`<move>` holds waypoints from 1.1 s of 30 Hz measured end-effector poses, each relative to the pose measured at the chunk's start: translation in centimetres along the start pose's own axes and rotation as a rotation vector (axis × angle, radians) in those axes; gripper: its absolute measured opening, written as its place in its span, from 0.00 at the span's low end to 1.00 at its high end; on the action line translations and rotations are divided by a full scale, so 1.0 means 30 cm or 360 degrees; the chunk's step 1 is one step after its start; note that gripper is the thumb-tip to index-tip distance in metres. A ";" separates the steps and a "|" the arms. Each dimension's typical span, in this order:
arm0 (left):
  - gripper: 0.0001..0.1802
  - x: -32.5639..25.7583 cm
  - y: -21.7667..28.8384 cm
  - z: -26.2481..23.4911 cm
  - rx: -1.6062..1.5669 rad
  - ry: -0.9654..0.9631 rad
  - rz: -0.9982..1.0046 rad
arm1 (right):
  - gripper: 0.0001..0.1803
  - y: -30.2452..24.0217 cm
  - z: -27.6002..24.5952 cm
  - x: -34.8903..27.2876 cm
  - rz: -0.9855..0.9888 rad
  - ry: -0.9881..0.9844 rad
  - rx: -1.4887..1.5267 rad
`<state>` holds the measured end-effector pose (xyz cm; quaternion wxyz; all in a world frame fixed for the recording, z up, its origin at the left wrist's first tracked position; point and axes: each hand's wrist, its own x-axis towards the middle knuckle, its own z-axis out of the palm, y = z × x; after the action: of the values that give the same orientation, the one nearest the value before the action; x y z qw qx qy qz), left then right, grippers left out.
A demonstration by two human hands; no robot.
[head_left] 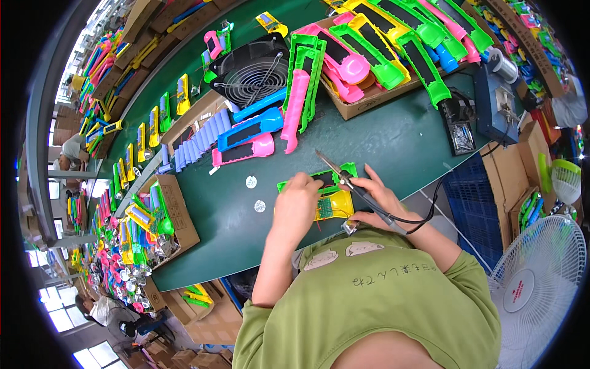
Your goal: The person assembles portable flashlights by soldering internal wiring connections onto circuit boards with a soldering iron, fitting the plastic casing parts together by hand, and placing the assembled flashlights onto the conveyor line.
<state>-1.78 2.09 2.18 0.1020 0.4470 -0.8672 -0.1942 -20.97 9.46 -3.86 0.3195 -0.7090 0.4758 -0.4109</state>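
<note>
In my right hand (382, 200) is a soldering iron (362, 192), its tip pointing up and left over the table. My left hand (296, 200) has its fingers bent in a pinch over the left part of a green plastic housing (350, 170); what they grip is hidden. Nearer to me lies a yellow plastic housing (342, 202) with a small green circuit board (323, 208) and thin wires. A small metal piece (350, 227) shows below my right hand, at the table's edge.
Pink, green and blue housings (252, 128) lie beyond my hands, beside lilac cylinders (203, 136) and a black fan (253, 71). A cardboard box (356, 109) of housings stands behind. At right are a blue-grey soldering station (495, 104) and a solder spool (503, 64).
</note>
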 end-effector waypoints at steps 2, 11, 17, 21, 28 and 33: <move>0.10 -0.033 -0.011 -0.046 -0.0097 0.0015 0.0165 | 0.40 0.039 -0.020 0.012 -0.0006 -0.0054 0.0046; 0.11 -0.118 0.012 0.166 -0.0579 0.0756 0.0047 | 0.38 0.024 -0.105 0.090 0.0004 -0.0209 0.0123; 0.10 -0.104 0.015 0.192 -0.0306 0.0897 0.0184 | 0.20 -0.015 -0.107 -0.004 -0.0077 0.0343 0.0073; 0.08 -0.125 0.024 0.176 -0.0529 0.0712 -0.0096 | 0.14 -0.079 -0.109 -0.054 -0.0107 0.0369 -0.0226; 0.07 -0.136 0.036 0.164 -0.0795 0.0716 -0.0293 | 0.10 -0.077 0.025 -0.119 0.0450 0.0970 0.0599; 0.07 -0.138 0.039 0.170 -0.0769 0.0725 -0.0291 | 0.09 -0.037 0.046 -0.136 0.0421 0.0972 0.0652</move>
<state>-2.04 7.33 -1.92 0.3781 0.5177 -0.7074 -0.2975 -20.14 13.76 -4.70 0.3483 -0.4080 0.5446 -0.6447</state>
